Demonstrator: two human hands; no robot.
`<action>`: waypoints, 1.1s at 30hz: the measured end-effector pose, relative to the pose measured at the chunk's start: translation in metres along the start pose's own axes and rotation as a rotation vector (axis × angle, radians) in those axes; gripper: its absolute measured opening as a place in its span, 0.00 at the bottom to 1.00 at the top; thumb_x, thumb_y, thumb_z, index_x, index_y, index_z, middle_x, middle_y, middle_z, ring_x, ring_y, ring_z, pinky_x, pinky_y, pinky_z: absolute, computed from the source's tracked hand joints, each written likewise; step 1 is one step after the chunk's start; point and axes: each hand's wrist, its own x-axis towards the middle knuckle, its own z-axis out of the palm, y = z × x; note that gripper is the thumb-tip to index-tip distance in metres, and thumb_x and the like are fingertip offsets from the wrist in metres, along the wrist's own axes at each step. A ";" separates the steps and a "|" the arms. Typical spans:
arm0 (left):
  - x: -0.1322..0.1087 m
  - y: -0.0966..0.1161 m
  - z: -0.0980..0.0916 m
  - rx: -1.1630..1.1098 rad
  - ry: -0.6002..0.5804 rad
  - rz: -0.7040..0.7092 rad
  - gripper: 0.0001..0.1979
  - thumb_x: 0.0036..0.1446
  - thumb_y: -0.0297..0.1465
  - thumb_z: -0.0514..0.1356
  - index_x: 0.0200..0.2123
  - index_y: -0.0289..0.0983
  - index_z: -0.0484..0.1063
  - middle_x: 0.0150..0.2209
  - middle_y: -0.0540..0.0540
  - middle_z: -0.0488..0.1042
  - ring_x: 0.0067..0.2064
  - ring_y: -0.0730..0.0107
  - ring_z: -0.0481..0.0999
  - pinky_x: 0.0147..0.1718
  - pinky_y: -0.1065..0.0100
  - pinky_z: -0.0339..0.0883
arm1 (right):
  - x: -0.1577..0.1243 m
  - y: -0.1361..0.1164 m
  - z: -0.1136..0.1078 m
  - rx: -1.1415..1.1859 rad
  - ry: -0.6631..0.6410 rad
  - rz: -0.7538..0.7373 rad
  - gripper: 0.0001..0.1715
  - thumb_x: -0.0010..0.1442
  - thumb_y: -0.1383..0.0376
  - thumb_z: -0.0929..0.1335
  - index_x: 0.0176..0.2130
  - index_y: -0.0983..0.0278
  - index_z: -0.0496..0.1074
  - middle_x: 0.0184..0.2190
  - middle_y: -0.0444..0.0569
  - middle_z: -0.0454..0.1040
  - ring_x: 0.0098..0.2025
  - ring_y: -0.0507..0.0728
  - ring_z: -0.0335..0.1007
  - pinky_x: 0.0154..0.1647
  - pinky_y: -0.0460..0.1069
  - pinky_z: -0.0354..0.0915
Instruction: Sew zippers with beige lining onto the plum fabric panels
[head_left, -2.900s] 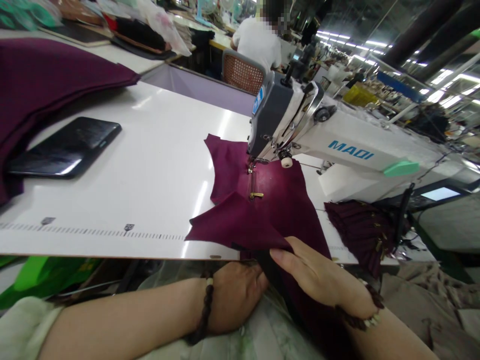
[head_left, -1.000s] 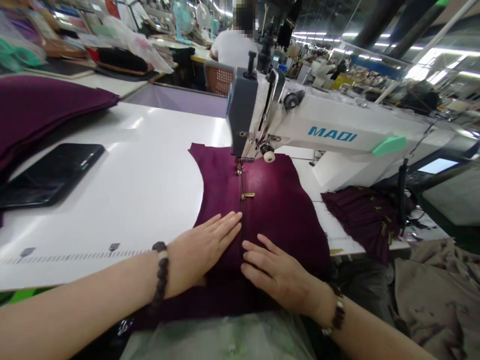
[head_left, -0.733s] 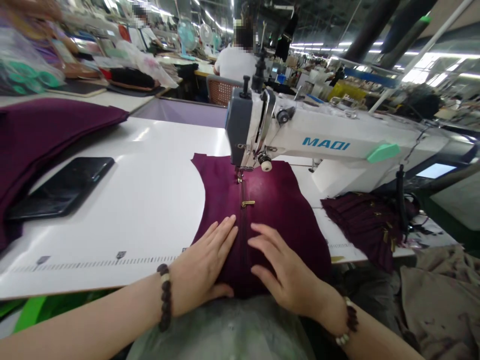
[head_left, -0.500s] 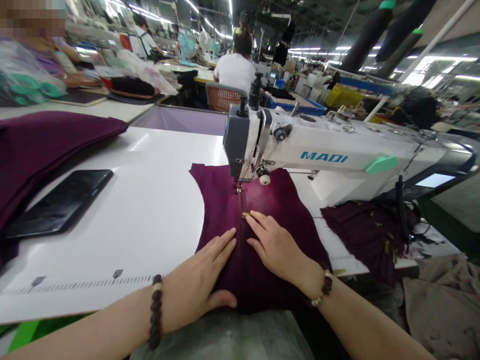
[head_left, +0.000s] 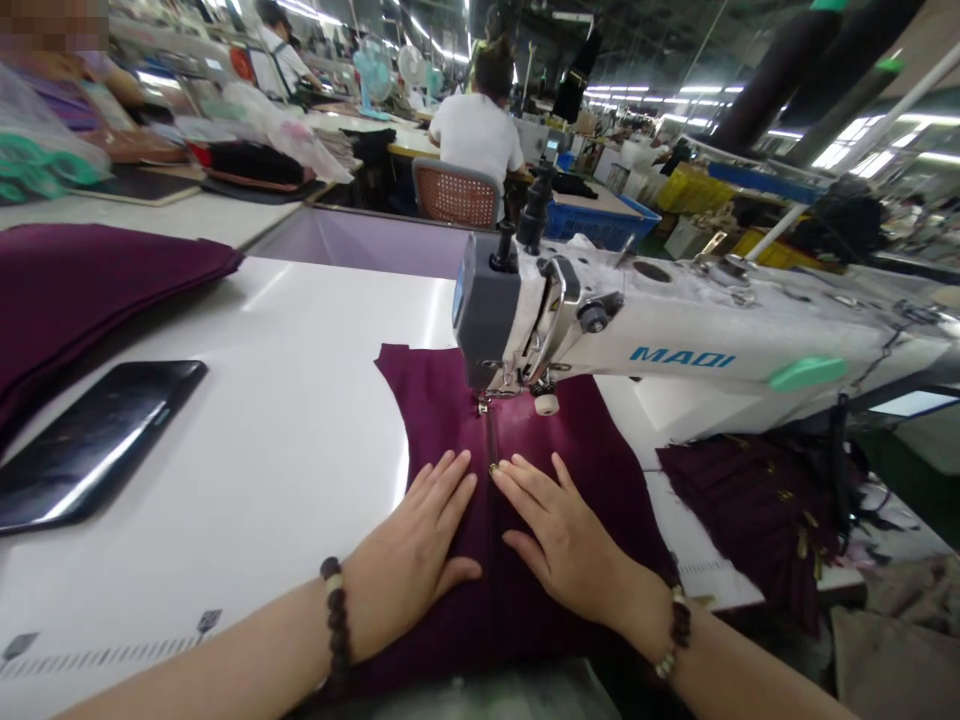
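Note:
A maroon fabric panel (head_left: pixel 585 450) lies on the white table, its far part beneath the head of a white sewing machine (head_left: pixel 675 330). Down its middle runs a zipper (head_left: pixel 492 440), with a small brass zipper pull (head_left: pixel 493 469) on it. My left hand (head_left: pixel 420 540) rests flat on the cloth left of the zipper, thumb spread. To the right, my right hand (head_left: pixel 562 530) lies with fingers apart, its fingertips at the brass pull. The presser foot (head_left: pixel 484 407) sits at the zipper's far end.
A black phone (head_left: pixel 97 430) and a stack of maroon cloth (head_left: pixel 105 280) lie on the left. Right of the panel is a pile of maroon zippered pieces (head_left: pixel 750 500). Beyond the machine, a person in a white shirt (head_left: pixel 476 130) sits on a brown chair (head_left: pixel 457 192).
My right fingers have spread and lie flatter beside the zipper pull. My left hand stays flat, slightly nearer the machine. The whole view has shifted a little.

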 end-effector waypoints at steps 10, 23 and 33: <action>0.007 0.001 0.000 0.003 -0.050 0.056 0.36 0.48 0.41 0.63 0.55 0.25 0.58 0.58 0.30 0.55 0.60 0.44 0.52 0.52 0.47 0.59 | 0.003 0.003 -0.004 -0.010 -0.069 -0.034 0.27 0.61 0.66 0.59 0.59 0.67 0.52 0.58 0.52 0.54 0.61 0.58 0.44 0.60 0.66 0.44; 0.017 -0.001 -0.005 0.029 -0.115 0.129 0.40 0.43 0.47 0.64 0.53 0.25 0.61 0.56 0.32 0.59 0.57 0.48 0.59 0.53 0.55 0.59 | 0.004 0.007 -0.007 -0.024 -0.097 -0.050 0.26 0.62 0.66 0.58 0.59 0.67 0.52 0.59 0.52 0.54 0.61 0.58 0.44 0.59 0.66 0.45; 0.017 0.001 -0.004 0.055 -0.124 0.098 0.40 0.41 0.46 0.65 0.52 0.26 0.63 0.56 0.31 0.59 0.56 0.48 0.60 0.53 0.56 0.61 | 0.004 0.008 -0.006 -0.009 -0.065 -0.062 0.27 0.60 0.67 0.60 0.59 0.67 0.53 0.57 0.55 0.57 0.61 0.58 0.47 0.59 0.66 0.46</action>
